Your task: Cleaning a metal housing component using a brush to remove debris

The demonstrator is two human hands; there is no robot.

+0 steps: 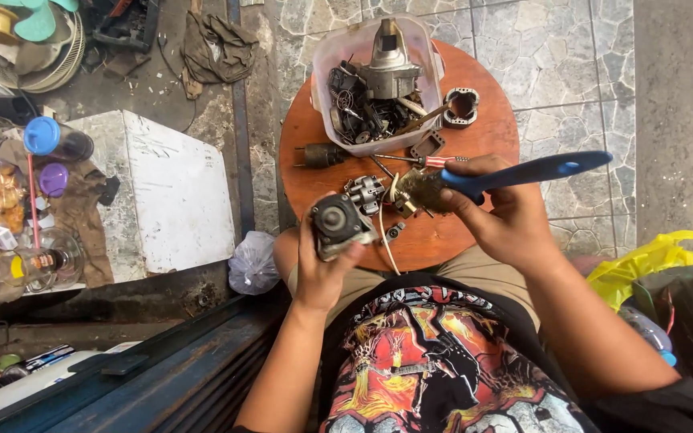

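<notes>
Hands working close above the round surface: left hand is gripping a small motor face-up, right hand is clasping a blue-handled brush, bristles angled toward it.

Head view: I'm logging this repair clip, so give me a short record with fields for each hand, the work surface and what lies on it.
left hand: left hand grips a small grey motor part, round face up
right hand: right hand holds a blue-handled brush, bristle end towards the motor part
surface: round wooden table
on table: plastic tub of metal parts, red-striped screwdriver, dark cylinder, grey ring-shaped part
</notes>
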